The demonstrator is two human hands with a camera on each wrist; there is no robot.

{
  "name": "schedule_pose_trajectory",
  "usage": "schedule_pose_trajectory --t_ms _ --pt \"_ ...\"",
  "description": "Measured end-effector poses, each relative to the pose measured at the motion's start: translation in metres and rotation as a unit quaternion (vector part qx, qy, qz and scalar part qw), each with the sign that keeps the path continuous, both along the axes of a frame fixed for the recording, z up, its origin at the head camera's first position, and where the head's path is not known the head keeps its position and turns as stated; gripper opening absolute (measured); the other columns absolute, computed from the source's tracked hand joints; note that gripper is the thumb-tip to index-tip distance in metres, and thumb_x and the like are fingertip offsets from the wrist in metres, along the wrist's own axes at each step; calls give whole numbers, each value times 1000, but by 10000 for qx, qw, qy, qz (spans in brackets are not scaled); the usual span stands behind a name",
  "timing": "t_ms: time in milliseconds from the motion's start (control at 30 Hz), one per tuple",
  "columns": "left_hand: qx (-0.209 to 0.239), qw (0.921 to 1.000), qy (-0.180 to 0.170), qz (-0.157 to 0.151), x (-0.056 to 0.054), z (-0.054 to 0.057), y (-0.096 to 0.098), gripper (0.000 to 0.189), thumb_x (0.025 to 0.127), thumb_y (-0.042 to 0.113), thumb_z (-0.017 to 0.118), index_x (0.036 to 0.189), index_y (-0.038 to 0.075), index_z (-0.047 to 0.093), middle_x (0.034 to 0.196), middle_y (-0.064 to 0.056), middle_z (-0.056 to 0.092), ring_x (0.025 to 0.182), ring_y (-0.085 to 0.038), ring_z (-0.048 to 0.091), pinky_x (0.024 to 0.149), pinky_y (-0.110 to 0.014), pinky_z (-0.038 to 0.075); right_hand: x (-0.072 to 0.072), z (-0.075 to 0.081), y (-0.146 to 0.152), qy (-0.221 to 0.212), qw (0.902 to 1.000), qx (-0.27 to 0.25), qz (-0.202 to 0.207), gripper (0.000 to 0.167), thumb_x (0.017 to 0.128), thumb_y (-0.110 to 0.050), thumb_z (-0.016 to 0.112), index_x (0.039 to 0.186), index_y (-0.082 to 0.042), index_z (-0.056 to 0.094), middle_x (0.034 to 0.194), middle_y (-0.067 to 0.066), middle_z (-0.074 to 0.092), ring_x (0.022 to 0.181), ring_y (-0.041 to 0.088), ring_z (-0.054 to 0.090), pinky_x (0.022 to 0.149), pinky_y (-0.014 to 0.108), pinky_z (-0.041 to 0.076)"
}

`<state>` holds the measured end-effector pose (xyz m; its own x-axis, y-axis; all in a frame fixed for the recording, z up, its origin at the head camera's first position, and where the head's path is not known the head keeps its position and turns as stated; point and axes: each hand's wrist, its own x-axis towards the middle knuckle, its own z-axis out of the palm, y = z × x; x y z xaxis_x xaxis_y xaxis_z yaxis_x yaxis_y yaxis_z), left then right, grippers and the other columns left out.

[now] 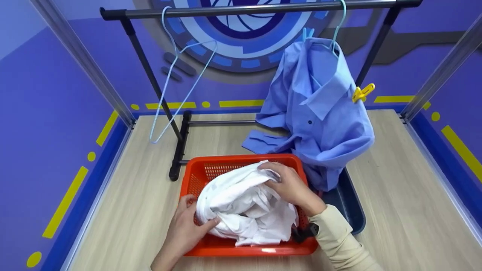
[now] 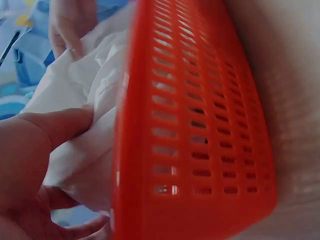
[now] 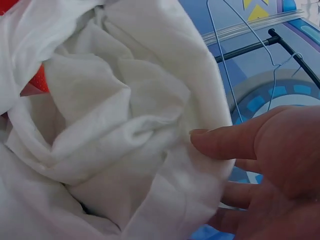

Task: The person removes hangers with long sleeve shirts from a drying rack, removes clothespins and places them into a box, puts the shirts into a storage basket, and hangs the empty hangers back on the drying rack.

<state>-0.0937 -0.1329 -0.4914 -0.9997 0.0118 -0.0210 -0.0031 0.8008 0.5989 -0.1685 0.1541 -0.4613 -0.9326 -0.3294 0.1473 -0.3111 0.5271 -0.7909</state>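
A crumpled white cloth garment (image 1: 241,203) lies bunched in a red plastic basket (image 1: 248,251); its exact kind cannot be made out. At the garment's left side my left hand (image 1: 184,227) grips the fabric, thumb on top and fingers behind, beside the basket's rim. My right hand (image 1: 288,184) pinches the upper right edge, thumb on the near side and fingers behind the cloth. The right wrist view shows the white folds (image 3: 125,115) close up, with the thumb (image 3: 220,142) pressed on them.
Behind the basket stands a dark clothes rack (image 1: 263,9). A bare light-blue hanger (image 1: 180,79) hangs at its left; a blue shirt (image 1: 320,101) with a yellow clothespin (image 1: 362,93) hangs at its right. Under the shirt sits a dark blue basin (image 1: 356,210).
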Motion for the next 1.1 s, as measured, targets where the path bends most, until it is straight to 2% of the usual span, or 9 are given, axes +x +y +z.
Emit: schedule_pose_trajectory --t_ms 133,233,300,367,467,700,800,933,1100 --pt "-294 9969 673 -287 1 -4 -1 79 68 33 87 135 12 51 136 -8 46 124 -26 48 103 -47 43 1 -1 1 -94 9999 80 59 36 84 5 66 118 -6 66 125 12 64 121 30 57 105 49 42" --pt "-497 9883 1202 -794 0 -7 -3 87 68 24 87 143 16 44 145 -7 44 132 -28 43 105 -50 39 1 -2 2 -44 9999 143 52 35 84 5 65 118 -5 65 126 13 64 122 31 56 106 49 41" --pt "-697 9812 1334 -1208 0 -9 -5 86 71 26 85 145 18 43 150 -5 42 138 -29 39 108 -53 35 1 -2 3 6 9999 171 26 35 84 5 65 118 -5 65 126 13 64 122 31 56 106 49 41" --pt "-880 9760 1241 -1556 0 -11 -7 82 75 34 82 146 19 44 153 -3 40 142 -29 34 110 -55 30 1 -2 5 22 9998 171 -20 35 84 4 65 117 -5 66 126 13 64 122 30 57 106 49 42" --pt "-1127 9726 814 -1863 1 -13 -9 87 76 52 75 148 21 39 156 0 36 146 -29 28 115 -57 19 3 -3 9 2 9998 179 -73 35 83 3 67 116 -6 66 126 12 64 122 30 56 105 49 42" --pt "-1307 9631 194 -2345 3 -12 -15 119 58 79 69 153 22 27 160 -2 26 149 -33 18 112 -67 -1 8 -6 23 -74 9986 404 -346 35 79 -3 73 113 -9 69 130 13 62 126 31 54 108 50 38" --pt "-1240 9595 89 -2528 4 -10 -18 128 52 84 67 154 21 25 161 -2 23 149 -34 15 112 -68 -1 10 -9 29 -57 9972 561 -494 36 79 -7 75 115 -9 69 138 17 56 134 37 46 110 55 34" --pt "-1315 9486 3 -2878 5 -7 -19 133 49 87 65 155 18 22 162 -4 21 149 -36 13 112 -68 1 13 -13 35 -205 9950 654 -728 44 81 -11 76 123 -7 64 150 24 38 142 44 29 112 61 27" --pt "-1391 9424 -273 -3031 5 -6 -19 131 52 87 64 155 19 20 162 -3 20 150 -35 12 113 -66 0 16 -17 43 -473 9927 558 -955 51 83 -13 74 130 -5 58 155 29 25 138 47 33 110 61 30"
